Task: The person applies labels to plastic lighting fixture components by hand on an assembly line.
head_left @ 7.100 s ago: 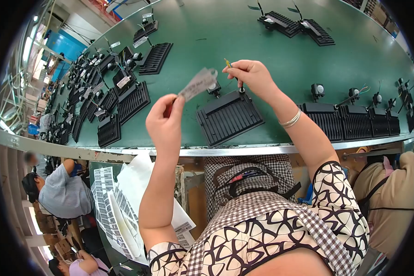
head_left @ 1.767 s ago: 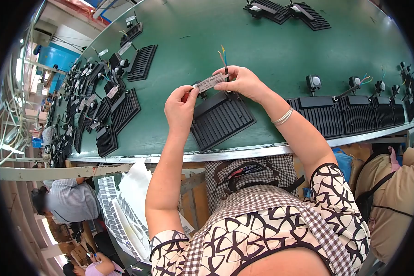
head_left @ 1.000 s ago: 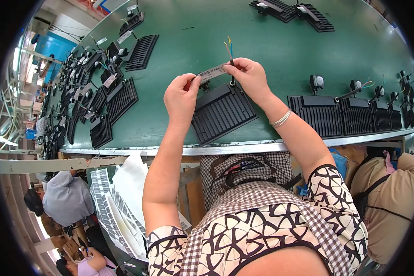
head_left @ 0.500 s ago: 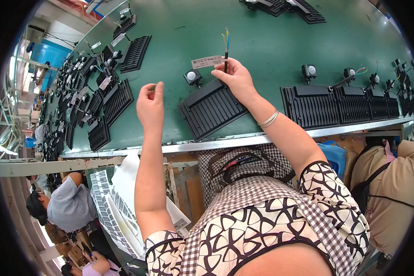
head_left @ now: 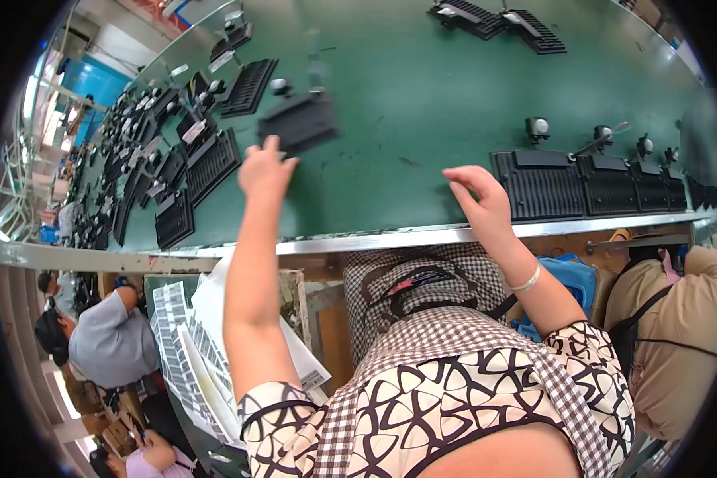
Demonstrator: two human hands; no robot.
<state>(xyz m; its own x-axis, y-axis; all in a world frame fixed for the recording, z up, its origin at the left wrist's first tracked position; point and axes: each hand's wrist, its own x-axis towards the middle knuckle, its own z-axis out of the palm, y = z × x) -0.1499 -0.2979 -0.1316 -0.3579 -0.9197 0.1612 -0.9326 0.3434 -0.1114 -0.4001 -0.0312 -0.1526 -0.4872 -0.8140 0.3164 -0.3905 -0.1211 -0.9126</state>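
A black floodlight housing [head_left: 301,121] with a small white-domed sensor [head_left: 280,86] lies on the green table, smeared by motion. At its lower left edge are the fingertips of my left hand [head_left: 264,174], stretched out with the thumb spread apart. The wire and label at its top are blurred. My right hand [head_left: 486,205] hovers near the front edge of the table, holding nothing, thumb and forefinger apart. Just right of it stands a row of finned black floodlights [head_left: 538,187] with sensors on top.
Many more floodlights [head_left: 213,166] with wires and labels crowd the table's left side. Two others [head_left: 538,32] lie at the far edge. Sheets of printed labels [head_left: 175,334] hang below the table at left. Other people [head_left: 111,342] sit at lower left.
The floodlight has moved from in front of me to the upper left, and my right hand has let go of its label and cable. My left hand has reached to its edge; my right has drawn back rightward.
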